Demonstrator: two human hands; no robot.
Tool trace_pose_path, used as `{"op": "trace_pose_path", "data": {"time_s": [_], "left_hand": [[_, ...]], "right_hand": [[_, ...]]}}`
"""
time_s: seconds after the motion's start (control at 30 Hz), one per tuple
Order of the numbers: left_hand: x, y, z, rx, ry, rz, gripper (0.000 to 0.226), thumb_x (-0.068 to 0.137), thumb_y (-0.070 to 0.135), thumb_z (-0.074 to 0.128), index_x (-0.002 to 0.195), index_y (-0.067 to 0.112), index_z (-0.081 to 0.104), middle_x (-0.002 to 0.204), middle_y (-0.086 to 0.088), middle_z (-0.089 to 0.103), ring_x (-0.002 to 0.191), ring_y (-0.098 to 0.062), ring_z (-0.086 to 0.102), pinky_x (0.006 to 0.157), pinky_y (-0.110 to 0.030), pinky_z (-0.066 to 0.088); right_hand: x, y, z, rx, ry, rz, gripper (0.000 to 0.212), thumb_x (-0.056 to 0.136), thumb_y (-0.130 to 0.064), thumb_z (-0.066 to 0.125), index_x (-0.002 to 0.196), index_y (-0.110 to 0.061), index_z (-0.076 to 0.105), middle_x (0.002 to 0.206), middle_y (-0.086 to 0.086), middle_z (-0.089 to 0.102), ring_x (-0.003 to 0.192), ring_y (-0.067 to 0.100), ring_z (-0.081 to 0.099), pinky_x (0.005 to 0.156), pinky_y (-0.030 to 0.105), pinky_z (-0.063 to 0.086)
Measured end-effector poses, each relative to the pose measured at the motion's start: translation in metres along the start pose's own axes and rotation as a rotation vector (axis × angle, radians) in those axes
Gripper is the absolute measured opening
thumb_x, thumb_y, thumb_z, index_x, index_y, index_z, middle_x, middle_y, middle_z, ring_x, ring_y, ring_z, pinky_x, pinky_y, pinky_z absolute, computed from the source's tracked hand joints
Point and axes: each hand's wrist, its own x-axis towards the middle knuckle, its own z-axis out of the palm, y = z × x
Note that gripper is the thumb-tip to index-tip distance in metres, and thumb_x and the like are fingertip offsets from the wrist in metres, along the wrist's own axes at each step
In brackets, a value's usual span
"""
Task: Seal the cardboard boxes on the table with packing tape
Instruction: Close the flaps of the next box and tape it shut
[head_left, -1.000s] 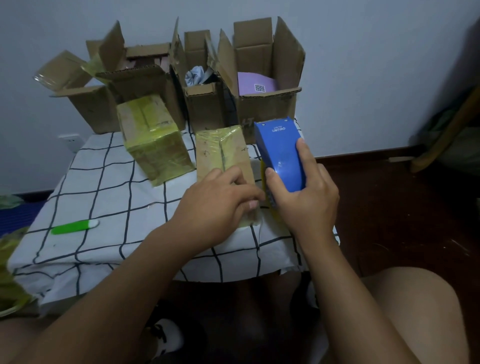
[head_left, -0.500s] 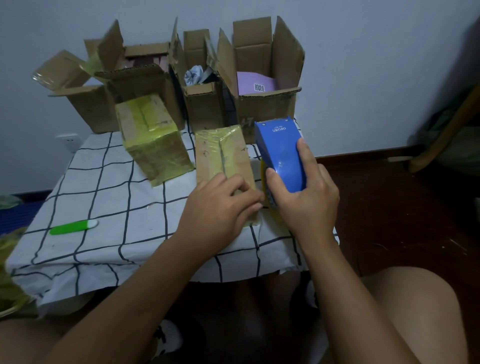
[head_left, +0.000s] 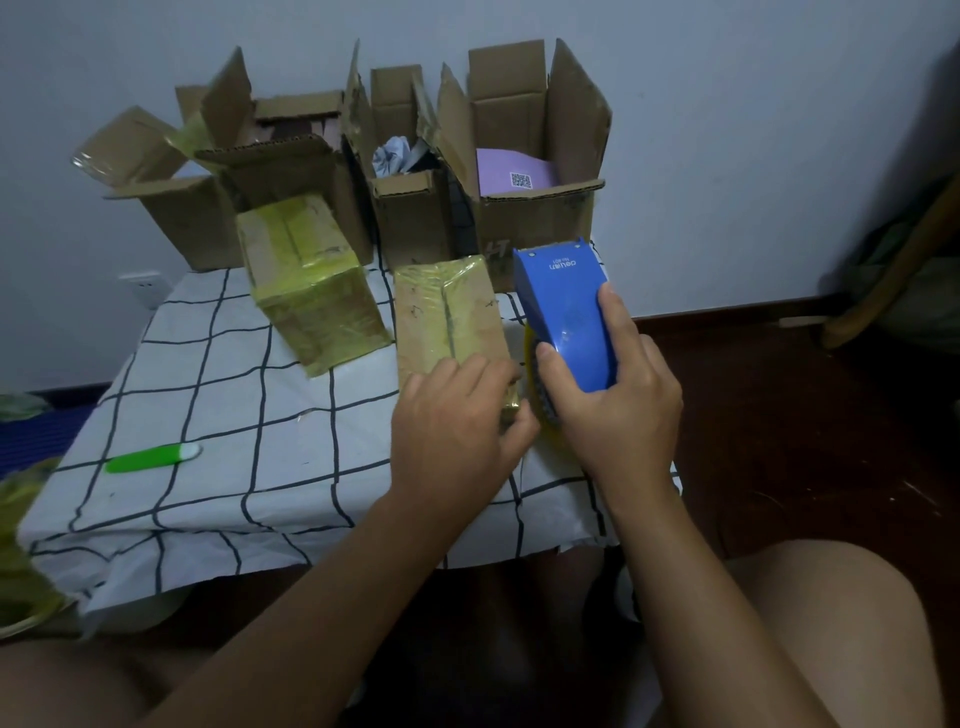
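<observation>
A small cardboard box (head_left: 447, 317) wrapped in yellowish tape lies near the table's right front. My left hand (head_left: 457, 426) covers its near end, fingers curled over the edge toward the tape. My right hand (head_left: 618, 410) grips a blue tape dispenser (head_left: 566, 312) just right of that box, the yellow tape roll (head_left: 535, 384) showing at its underside. A second taped box (head_left: 306, 280) sits tilted to the left. Behind them stand several open cardboard boxes, among them a wide one (head_left: 540, 218) with a purple item inside.
A green and white pen-like tool (head_left: 150, 458) lies on the checked tablecloth (head_left: 234, 395) at the left. The table's right edge drops to a dark floor (head_left: 810, 441). My knee (head_left: 841, 613) is at the lower right. Yellow tape scraps (head_left: 21, 545) hang at the left edge.
My left hand has slid a little along the near end of the box toward the dispenser. My right hand and the dispenser have hardly moved.
</observation>
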Motion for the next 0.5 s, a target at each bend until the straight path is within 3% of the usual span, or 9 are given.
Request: {"op": "trace_pose_path", "data": {"time_s": [0.23,0.37,0.5], "left_hand": [[-0.006,0.005,0.000,0.053,-0.028,0.019,0.019,0.083,0.031,0.066,0.092,0.014,0.068,0.081,0.001,0.063,0.070,-0.023,0.051,0.065,-0.034,0.029],[-0.002,-0.003,-0.015,0.010,-0.141,0.054,0.036,0.094,0.047,0.047,0.098,0.020,0.069,0.088,0.005,0.066,0.073,-0.021,0.054,0.065,-0.033,0.036],[0.006,-0.022,-0.021,-0.063,-0.224,0.156,0.033,0.095,0.041,0.045,0.101,0.022,0.072,0.091,0.006,0.070,0.071,-0.023,0.053,0.062,-0.030,0.040]], "right_hand": [[0.000,-0.002,0.001,-0.015,0.005,-0.001,0.079,0.078,-0.065,0.051,0.146,-0.026,0.049,0.091,-0.003,0.052,0.079,0.017,0.053,0.069,0.028,0.042],[-0.001,-0.002,0.000,-0.016,-0.005,-0.015,0.079,0.078,-0.064,0.051,0.146,-0.024,0.049,0.091,-0.002,0.052,0.078,0.018,0.054,0.067,0.030,0.044],[0.001,-0.002,0.002,-0.032,-0.001,-0.013,0.077,0.079,-0.062,0.053,0.146,-0.024,0.050,0.091,-0.003,0.051,0.077,0.017,0.052,0.067,0.029,0.041]]}}
